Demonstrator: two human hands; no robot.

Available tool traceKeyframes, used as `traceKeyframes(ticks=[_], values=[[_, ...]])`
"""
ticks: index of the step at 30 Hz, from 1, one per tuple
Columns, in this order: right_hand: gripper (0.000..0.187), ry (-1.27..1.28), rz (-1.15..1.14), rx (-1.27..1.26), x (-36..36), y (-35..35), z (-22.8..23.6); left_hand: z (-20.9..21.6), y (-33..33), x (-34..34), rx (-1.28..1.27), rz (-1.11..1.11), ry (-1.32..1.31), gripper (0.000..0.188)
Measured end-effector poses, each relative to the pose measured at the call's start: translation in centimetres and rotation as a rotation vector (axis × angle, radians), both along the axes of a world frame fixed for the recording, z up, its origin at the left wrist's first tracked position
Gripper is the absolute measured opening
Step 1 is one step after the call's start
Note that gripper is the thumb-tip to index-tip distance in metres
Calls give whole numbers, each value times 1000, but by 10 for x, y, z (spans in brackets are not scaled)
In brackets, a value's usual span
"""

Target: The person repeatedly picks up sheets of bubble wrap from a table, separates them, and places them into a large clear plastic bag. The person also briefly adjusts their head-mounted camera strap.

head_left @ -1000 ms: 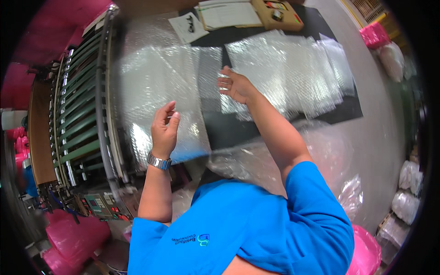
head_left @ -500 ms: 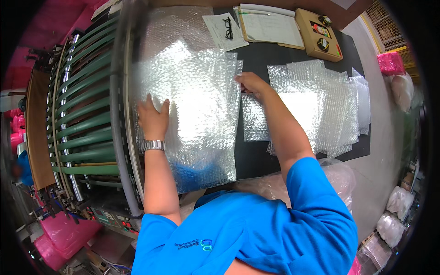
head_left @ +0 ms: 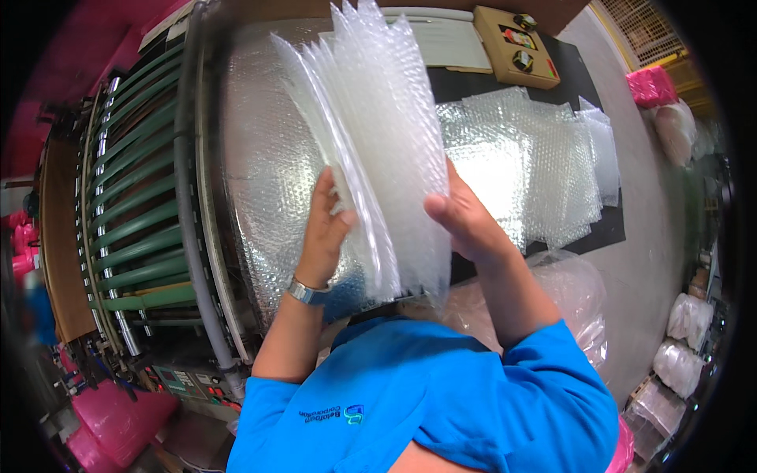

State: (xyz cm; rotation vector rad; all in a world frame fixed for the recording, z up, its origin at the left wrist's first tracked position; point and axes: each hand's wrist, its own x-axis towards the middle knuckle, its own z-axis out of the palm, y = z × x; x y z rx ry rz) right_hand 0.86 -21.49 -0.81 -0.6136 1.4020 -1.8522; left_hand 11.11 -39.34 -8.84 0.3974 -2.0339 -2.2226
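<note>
Between my two hands a thick stack of clear bubble wrap sheets [head_left: 394,150] stands on edge, raised off the table, its layers fanned at the top. My left hand [head_left: 325,232], with a metal watch on the wrist, is closed on the stack's left side. On the right edge my right hand [head_left: 467,217] grips it, thumb in front and the other fingers mostly hidden behind. Under and left of the stack more bubble wrap [head_left: 264,158] lies flat. Further bubble wrap sheets [head_left: 524,169] lie overlapped to the right on the black tabletop [head_left: 607,225].
At the left is a machine with green rollers [head_left: 146,209] and a grey bar along its side. A cardboard box [head_left: 516,47] with tape measures on it and a clipboard [head_left: 449,43] lie at the far side. Clear plastic film [head_left: 544,296] bunches at the near right edge.
Both hands have lifted the stack of bubble wrap sheets from flat on the table to upright. My left hand has shifted right, onto the stack's side; the view has moved slightly.
</note>
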Motion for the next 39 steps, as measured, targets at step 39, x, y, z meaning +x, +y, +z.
traceKeyframes(ticks=[39], values=[[110,541,-201,1417,7,74,-69,-50,128,-22,369,-208,-451,50]])
